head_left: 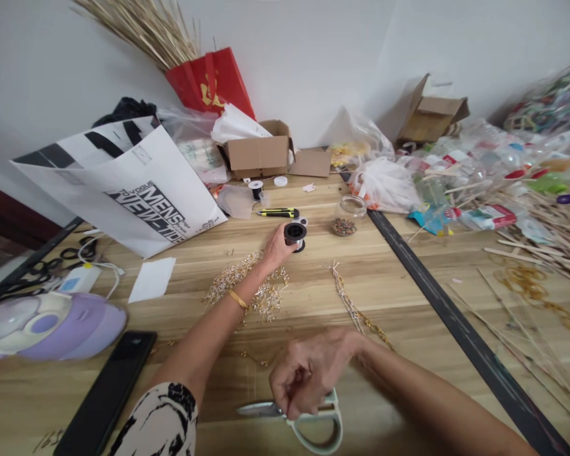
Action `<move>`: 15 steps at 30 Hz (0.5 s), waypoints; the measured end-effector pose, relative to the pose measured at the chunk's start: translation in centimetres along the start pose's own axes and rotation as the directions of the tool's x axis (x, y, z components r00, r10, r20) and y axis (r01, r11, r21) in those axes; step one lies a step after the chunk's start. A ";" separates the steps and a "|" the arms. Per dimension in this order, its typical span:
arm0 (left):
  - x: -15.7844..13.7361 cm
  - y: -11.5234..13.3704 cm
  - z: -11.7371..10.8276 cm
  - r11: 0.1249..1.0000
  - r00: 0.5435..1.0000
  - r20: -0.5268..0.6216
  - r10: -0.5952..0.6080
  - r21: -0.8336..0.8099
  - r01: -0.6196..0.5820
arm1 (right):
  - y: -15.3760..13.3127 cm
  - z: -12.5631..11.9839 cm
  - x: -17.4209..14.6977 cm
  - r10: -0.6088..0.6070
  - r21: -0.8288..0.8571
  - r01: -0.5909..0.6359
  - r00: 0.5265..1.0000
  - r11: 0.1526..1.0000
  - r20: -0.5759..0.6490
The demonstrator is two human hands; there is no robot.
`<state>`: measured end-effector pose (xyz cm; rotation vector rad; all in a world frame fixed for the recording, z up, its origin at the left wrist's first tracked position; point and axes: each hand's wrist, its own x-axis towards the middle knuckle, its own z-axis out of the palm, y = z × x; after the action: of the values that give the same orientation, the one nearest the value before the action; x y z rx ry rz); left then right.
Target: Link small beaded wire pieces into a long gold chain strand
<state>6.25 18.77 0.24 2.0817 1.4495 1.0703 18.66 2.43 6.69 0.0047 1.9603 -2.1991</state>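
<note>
My left hand (276, 248) reaches forward and is closed on the side of a black spool (295, 233) standing on the table. Close to me, my right hand (306, 373) is curled with its fingertips pinched together; anything between them is too small to make out. Scissors with pale green handles (338, 425) lie under and beside that hand, blades pointing left. A pile of small gold and clear beads (235, 278) spreads beneath my left wrist. Right of it lies a beaded chain (344, 291). A short beaded strand (254, 360) rests left of my right hand.
A yellow-black utility knife (278, 213), a second spool (256, 189) and a glass jar of beads (346, 218) stand beyond my left hand. A phone (109, 386) and a purple-white device (61, 326) lie left. Bags, cardboard boxes (261, 152) and plastic bottles line the back and right.
</note>
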 end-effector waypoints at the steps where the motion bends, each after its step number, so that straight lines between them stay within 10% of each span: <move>1: 0.1 -0.1 0.0 1.000 1.000 0.000 -0.001 -0.003 0.001 | -0.1 0.1 0.0 -0.018 -0.007 0.018 0.999 1.000 0.032; 9: 1.0 -1.2 1.1 0.997 1.000 -0.015 0.027 -0.075 -0.028 | 0.3 0.1 0.2 0.010 -0.100 0.006 0.988 0.995 0.154; 15: -0.6 -1.5 -0.3 1.000 1.000 -0.013 -0.009 0.015 0.009 | 0.4 -0.7 -0.6 0.055 -0.381 -0.116 0.984 0.917 -0.168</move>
<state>4.99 18.75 -0.82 2.0801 1.4767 1.0746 19.25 3.20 6.28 0.2053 2.4007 -1.7659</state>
